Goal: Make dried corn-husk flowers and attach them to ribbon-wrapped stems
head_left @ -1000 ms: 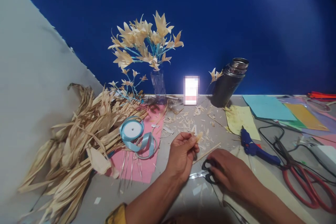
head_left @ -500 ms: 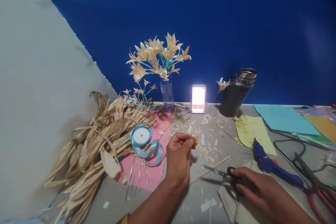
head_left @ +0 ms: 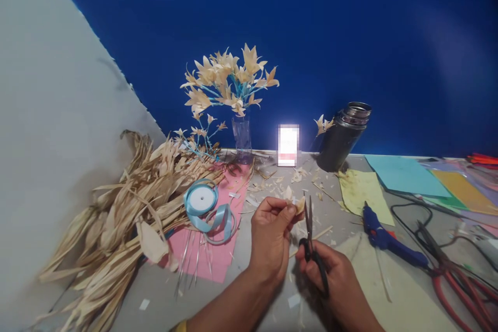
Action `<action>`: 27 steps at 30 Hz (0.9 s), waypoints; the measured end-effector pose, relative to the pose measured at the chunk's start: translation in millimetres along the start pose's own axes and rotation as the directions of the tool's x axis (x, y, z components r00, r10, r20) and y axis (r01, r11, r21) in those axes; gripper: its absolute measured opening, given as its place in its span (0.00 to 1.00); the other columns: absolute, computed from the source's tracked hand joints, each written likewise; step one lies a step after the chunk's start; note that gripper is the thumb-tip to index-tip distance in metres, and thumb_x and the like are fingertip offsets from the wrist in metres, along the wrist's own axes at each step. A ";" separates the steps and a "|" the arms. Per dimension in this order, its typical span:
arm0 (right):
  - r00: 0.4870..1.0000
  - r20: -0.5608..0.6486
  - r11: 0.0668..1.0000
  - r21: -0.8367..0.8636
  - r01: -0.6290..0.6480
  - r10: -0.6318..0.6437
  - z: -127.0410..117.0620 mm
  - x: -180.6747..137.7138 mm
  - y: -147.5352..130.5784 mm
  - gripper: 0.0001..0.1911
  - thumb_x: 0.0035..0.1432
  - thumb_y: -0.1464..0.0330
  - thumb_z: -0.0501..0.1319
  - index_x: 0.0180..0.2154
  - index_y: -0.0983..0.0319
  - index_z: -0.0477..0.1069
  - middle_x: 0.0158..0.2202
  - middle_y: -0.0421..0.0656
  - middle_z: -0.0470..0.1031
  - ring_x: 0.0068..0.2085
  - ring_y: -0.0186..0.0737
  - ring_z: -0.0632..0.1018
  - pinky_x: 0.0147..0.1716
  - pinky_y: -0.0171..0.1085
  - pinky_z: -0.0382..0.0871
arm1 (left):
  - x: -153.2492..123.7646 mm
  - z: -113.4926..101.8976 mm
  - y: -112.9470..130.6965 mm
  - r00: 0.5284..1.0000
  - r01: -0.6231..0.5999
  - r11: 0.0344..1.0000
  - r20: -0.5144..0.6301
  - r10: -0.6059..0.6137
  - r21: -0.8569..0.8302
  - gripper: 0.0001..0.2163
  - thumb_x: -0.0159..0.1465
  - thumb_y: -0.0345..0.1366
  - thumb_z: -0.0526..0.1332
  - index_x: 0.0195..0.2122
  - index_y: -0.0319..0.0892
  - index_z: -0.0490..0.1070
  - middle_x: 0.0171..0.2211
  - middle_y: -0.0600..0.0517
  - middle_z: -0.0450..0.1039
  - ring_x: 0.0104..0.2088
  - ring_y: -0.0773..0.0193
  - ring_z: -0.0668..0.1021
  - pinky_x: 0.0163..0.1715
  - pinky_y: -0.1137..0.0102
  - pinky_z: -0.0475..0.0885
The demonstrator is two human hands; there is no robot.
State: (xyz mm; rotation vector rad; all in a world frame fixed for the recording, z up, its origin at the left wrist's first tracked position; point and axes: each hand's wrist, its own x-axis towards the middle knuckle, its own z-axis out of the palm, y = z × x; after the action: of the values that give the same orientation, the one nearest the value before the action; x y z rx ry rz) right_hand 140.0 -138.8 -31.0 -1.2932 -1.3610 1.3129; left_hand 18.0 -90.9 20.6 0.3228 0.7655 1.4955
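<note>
My left hand is closed in a pinch on a small pale piece of dried husk, held above the grey table. My right hand grips small black-handled scissors, blades pointing up and slightly apart right beside the husk piece. Husk scraps litter the table beyond my hands. A thin wooden stick lies behind the scissors.
A heap of dried husks lies at left by a blue ribbon spool on pink paper. A vase of husk flowers, a steel flask, coloured papers, a blue glue gun and red scissors stand around.
My right hand picked the small scissors up off the table and brought them upright next to the husk piece. My left hand stayed pinched on the piece.
</note>
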 end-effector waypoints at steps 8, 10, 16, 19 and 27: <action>0.999 -0.028 0.998 -0.054 0.016 -0.018 1.6 -0.9 -6.2 0.24 0.53 0.46 0.64 0.27 0.63 0.76 0.22 0.42 0.72 0.24 0.38 0.70 0.24 0.34 0.64 | -1.4 1.2 -1.9 1.000 0.015 1.000 0.004 -0.015 0.016 0.16 0.45 0.32 0.78 0.28 0.40 0.72 0.26 0.54 0.78 0.30 0.67 0.80 0.38 0.70 0.75; 1.000 -0.030 0.999 -0.047 0.005 -0.006 1.4 -1.5 -5.5 0.24 0.53 0.46 0.64 0.27 0.63 0.76 0.22 0.41 0.72 0.24 0.37 0.69 0.24 0.34 0.64 | -1.7 1.6 -2.3 1.000 0.018 0.999 0.005 -0.018 0.027 0.15 0.45 0.32 0.78 0.28 0.40 0.72 0.26 0.53 0.78 0.30 0.66 0.80 0.38 0.70 0.75; 0.999 -0.032 0.999 -0.049 -0.004 0.003 0.5 -0.7 -5.4 0.24 0.54 0.47 0.64 0.27 0.63 0.75 0.22 0.41 0.71 0.24 0.37 0.69 0.24 0.33 0.63 | -2.0 1.8 -3.1 1.000 0.013 0.998 0.000 -0.013 0.065 0.15 0.45 0.33 0.78 0.28 0.40 0.72 0.26 0.53 0.78 0.30 0.66 0.80 0.39 0.70 0.74; 0.999 -0.043 0.998 -0.060 0.005 -0.008 1.3 -0.4 -5.1 0.25 0.54 0.46 0.63 0.26 0.62 0.74 0.21 0.41 0.71 0.24 0.37 0.68 0.24 0.33 0.63 | -2.0 1.4 -4.0 1.000 0.020 0.998 -0.002 -0.020 0.062 0.15 0.45 0.33 0.78 0.28 0.40 0.72 0.26 0.53 0.78 0.30 0.66 0.79 0.39 0.70 0.74; 0.999 -0.046 0.996 -0.093 0.012 -0.017 2.2 0.2 -4.6 0.29 0.54 0.42 0.60 0.23 0.61 0.71 0.20 0.40 0.68 0.23 0.36 0.67 0.22 0.33 0.62 | -3.1 1.1 -5.4 0.999 0.036 0.998 -0.001 -0.036 0.057 0.15 0.46 0.32 0.77 0.28 0.40 0.72 0.27 0.52 0.78 0.30 0.66 0.80 0.39 0.69 0.74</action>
State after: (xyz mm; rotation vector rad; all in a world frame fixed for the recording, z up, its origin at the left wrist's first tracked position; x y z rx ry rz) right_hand 137.2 -138.6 -26.8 -1.3655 -1.4106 1.2143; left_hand 23.2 -94.0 18.7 0.3507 0.8109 1.4419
